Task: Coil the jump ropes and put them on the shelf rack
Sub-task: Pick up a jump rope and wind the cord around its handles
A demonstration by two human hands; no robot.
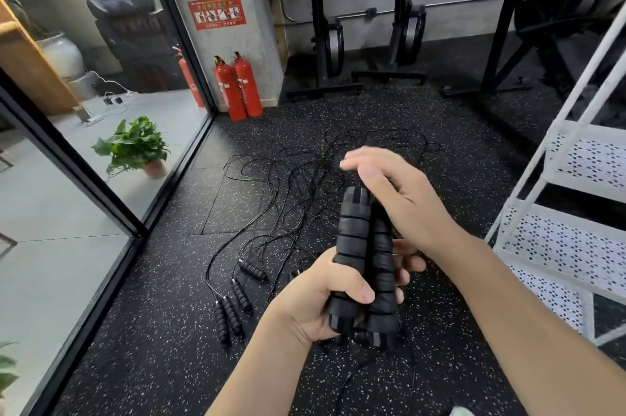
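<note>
Left hand [325, 293] gripping two black foam handles [367, 266] upright, fingers curled around them, right hand [399, 198] above their tops, fingers loosely apart, over tangled jump ropes [271, 198] on floor [162, 331], beside white shelf rack [559, 232].

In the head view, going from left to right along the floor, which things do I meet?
Potted plant → fire extinguishers → loose rope handles → held handles in the left hand → white shelf rack.
</note>
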